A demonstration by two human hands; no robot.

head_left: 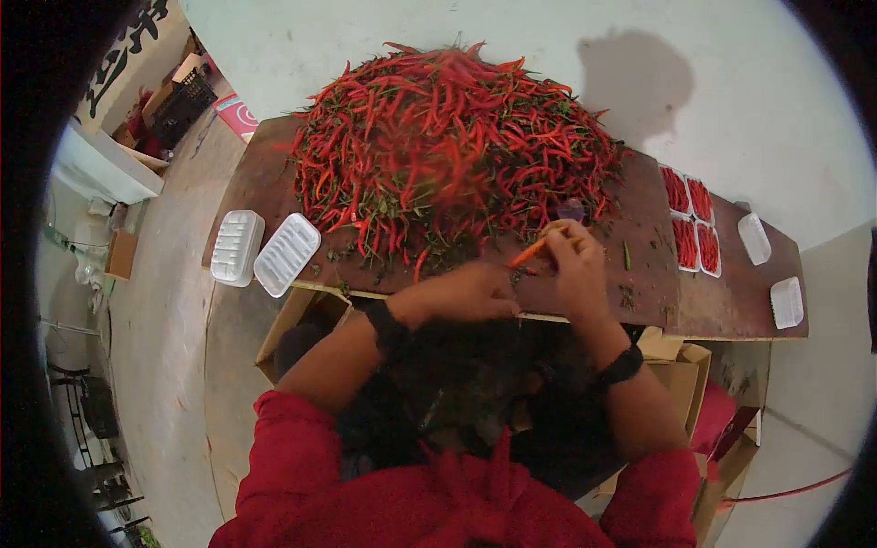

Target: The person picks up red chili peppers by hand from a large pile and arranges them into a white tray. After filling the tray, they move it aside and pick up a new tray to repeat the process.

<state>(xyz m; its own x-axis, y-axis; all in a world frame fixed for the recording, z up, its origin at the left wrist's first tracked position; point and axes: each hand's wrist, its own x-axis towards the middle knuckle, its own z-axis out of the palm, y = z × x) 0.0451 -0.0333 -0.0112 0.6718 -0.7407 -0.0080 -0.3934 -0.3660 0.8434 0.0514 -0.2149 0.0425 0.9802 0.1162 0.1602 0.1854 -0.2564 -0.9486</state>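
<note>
My right hand [577, 262] pinches an orange-red chili pepper [527, 253] over the front part of the brown table [630, 301]. Close beside it, at the table's front edge, is my left hand [468, 290], smeared by motion; its fingers point toward the pepper's lower end, and I cannot make out whether they hold anything. Behind both hands rises a large heap of red chili peppers [438, 137] with green stems and leaves mixed in. A small clear round plastic piece [571, 210] lies just beyond my right hand. One green chili pepper [627, 255] lies to its right.
Stacked white trays [237, 247] and a single tilted white tray [288, 255] stand at the left. Several trays filled with red peppers [685, 243] sit at the right, with white trays [787, 302] beyond. Cardboard boxes [681, 379] stand below the table, and a wall [731, 100] rises behind.
</note>
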